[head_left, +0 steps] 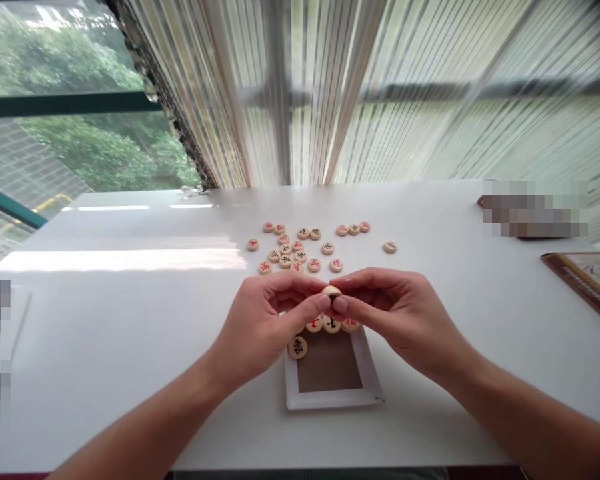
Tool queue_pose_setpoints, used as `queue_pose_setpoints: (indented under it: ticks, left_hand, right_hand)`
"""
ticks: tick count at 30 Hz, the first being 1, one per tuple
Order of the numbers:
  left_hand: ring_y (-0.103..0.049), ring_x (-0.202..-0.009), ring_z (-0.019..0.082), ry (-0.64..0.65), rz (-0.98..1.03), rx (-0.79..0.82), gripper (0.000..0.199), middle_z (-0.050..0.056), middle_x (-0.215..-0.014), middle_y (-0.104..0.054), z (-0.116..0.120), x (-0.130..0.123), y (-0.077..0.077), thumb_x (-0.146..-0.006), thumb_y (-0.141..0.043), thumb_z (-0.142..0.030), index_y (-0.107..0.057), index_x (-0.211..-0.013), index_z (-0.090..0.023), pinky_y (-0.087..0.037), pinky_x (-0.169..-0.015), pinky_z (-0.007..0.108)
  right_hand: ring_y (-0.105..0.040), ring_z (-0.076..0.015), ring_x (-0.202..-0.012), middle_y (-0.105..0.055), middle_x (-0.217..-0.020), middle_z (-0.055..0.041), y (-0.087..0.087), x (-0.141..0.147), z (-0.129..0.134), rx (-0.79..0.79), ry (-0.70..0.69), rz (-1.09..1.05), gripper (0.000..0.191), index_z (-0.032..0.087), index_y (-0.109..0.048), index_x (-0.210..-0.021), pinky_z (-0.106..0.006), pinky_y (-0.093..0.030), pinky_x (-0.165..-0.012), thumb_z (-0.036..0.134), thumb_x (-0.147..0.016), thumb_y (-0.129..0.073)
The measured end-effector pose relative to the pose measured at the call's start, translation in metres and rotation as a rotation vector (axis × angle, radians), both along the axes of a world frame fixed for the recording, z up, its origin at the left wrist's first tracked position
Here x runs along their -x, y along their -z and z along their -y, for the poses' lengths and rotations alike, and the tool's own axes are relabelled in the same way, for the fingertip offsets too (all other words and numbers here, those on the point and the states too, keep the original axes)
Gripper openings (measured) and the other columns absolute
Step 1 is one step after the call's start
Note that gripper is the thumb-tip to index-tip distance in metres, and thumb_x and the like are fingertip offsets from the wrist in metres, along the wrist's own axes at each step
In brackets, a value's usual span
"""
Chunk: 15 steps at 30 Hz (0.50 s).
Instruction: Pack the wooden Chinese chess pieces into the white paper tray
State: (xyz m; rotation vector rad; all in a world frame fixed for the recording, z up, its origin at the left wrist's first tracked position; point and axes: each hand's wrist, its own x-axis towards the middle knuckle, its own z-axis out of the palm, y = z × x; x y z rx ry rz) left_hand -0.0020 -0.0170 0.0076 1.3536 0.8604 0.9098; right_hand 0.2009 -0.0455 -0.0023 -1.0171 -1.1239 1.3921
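Between the fingertips of my left hand (275, 313) and my right hand (390, 310) is a round wooden Chinese chess piece (332, 292), tilted, with part of a black character showing. Both hands pinch it above a shallow box (330, 399) with a white rim and brown bottom. A row of chess pieces with red and black characters lies along the box's far side, partly hidden by my hands. One black-character piece (298, 347) sits at the box's left side, in front of that row.
Several loose chess pieces (285, 261) are scattered on the white table (130, 347) beyond my hands, one piece (390, 247) apart at the right. A brown printed box lid or board (585, 280) lies at the right edge. Curtains (300, 100) and a window stand behind.
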Motion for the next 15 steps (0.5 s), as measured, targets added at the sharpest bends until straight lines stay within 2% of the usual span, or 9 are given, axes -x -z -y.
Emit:
queue_pose_setpoints:
  ticks: [4, 10, 15]
  left_hand:
    - [-0.079, -0.085, 0.02, -0.014, -0.01, -0.001, 0.018, 0.005, -0.091, -0.083, 0.0027, -0.0014, -0.0003, -0.08, -0.092, -0.028, -0.086, -0.096, -0.022, -0.067, -0.077, 0.026]
    - [-0.077, -0.082, 0.019, -0.04, 0.011, -0.064, 0.013, 0.005, -0.09, -0.081, 0.0064, -0.005, -0.0007, -0.082, -0.091, -0.03, -0.085, -0.091, -0.023, -0.067, -0.075, 0.028]
    - [-0.078, -0.082, 0.018, -0.032, 0.016, -0.066, 0.012, 0.004, -0.089, -0.081, 0.007, -0.0042, 0.0004, -0.083, -0.091, -0.027, -0.085, -0.093, -0.023, -0.067, -0.076, 0.025]
  right_hand:
    - [-0.08, -0.0236, -0.081, -0.084, -0.09, -0.0057, -0.0014, -0.0001, 0.0021, -0.024, 0.005, 0.035, 0.029, 0.029, -0.089, -0.096, -0.032, -0.068, -0.073, 0.033, -0.069, -0.101]
    - [-0.076, -0.023, -0.076, -0.082, -0.084, -0.0061, -0.0058, 0.0024, 0.0025, -0.085, 0.042, 0.061, 0.027, 0.029, -0.089, -0.087, -0.034, -0.067, -0.069, 0.042, -0.068, -0.101]
    - [-0.075, -0.021, -0.077, -0.082, -0.084, -0.0062, -0.0034, 0.0006, 0.0016, -0.054, 0.01, 0.028, 0.025, 0.027, -0.089, -0.087, -0.03, -0.064, -0.069, 0.038, -0.068, -0.101]
